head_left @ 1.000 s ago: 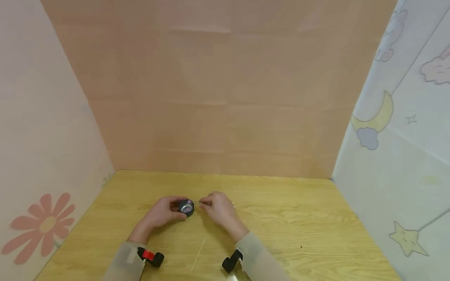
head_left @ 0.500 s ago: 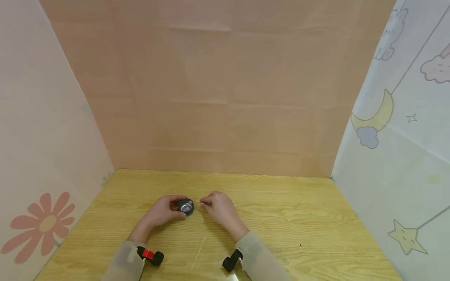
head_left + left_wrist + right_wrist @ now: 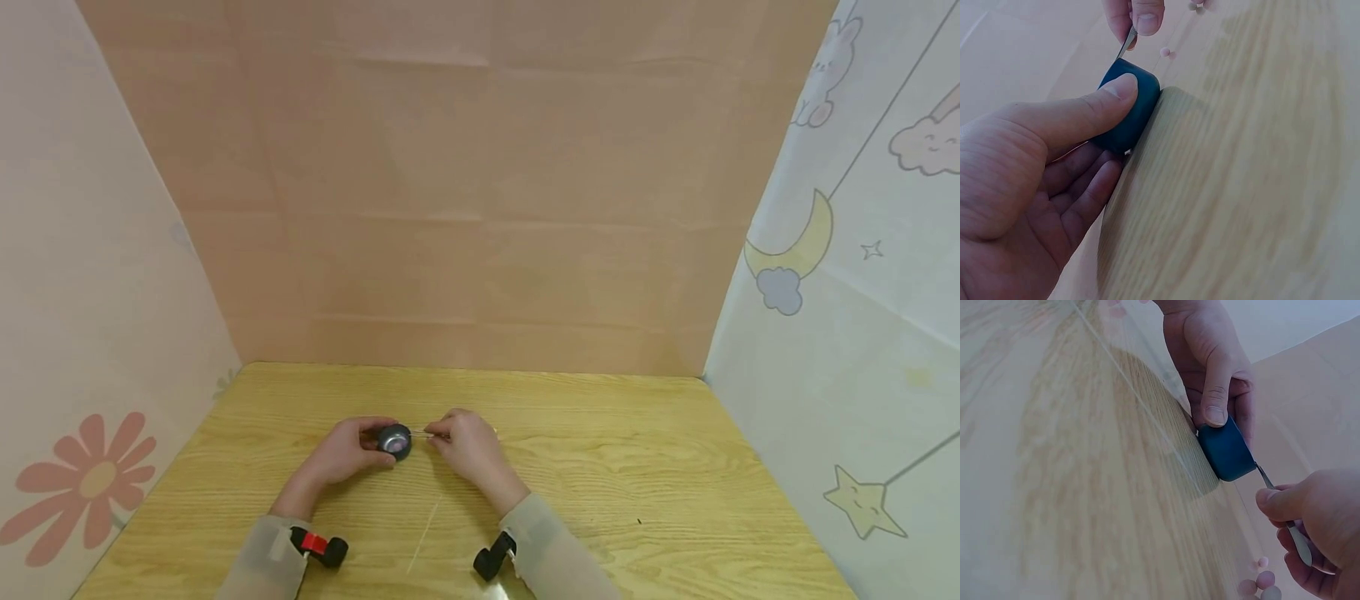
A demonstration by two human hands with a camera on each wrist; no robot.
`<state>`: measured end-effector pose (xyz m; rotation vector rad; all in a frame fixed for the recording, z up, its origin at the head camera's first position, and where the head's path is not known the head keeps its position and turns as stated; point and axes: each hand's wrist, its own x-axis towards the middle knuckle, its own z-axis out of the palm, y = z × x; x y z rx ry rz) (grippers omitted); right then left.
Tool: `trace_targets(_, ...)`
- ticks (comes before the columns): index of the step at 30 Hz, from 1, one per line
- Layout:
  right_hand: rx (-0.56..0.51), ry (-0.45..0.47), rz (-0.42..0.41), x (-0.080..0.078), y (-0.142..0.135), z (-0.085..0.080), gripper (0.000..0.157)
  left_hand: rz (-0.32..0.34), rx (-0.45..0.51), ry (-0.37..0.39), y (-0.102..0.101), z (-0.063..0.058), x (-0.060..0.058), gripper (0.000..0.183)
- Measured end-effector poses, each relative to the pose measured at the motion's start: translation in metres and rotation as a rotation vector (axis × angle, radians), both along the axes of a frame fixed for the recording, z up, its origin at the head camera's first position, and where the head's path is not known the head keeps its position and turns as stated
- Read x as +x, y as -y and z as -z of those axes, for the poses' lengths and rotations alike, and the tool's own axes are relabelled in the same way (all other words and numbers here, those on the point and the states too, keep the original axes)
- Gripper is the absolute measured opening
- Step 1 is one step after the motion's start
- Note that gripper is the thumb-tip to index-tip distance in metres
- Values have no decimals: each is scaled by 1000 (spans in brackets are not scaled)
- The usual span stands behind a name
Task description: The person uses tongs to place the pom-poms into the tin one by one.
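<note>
A small round dark blue cup (image 3: 1225, 453) with a shiny metal inside is at the middle left of the table. My left hand (image 3: 341, 450) grips its side, with the thumb on the near wall. Something pinkish-purple (image 3: 400, 445) shows inside the cup, too small to make out. From the right, my right hand (image 3: 468, 446) pinches metal tweezers (image 3: 1299, 544). Their tips reach the cup's rim, and I cannot tell whether they hold anything. In the right wrist view, several small round beads (image 3: 1265, 579) lie beside the right hand.
The wood-grain table (image 3: 585, 467) has a shiny surface. A tiny dark speck (image 3: 639, 522) lies on its right side. A brown backdrop (image 3: 480, 208) rises behind it, with printed white panels on the left (image 3: 75, 292) and right (image 3: 862, 375).
A purple bead seen at the cup's rim by the tweezer tips one second ago no longer shows there. Both hands stay almost where they were, still holding the cup and the tweezers.
</note>
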<state>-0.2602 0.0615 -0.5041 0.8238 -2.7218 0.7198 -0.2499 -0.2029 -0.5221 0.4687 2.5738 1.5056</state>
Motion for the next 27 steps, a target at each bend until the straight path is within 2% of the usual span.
trace_targets(8, -18, 13, -5, 0, -1, 1, 16, -5, -1, 3, -1, -1, 1, 63)
trace_targets(18, -70, -16, -60, 0, -4, -2, 18, -8, 4, -2, -1, -1, 1, 61)
trace_targets(27, -113, 22, -13, 7, -20, -13, 19, -26, -26, 10, -2, -5, 2, 61)
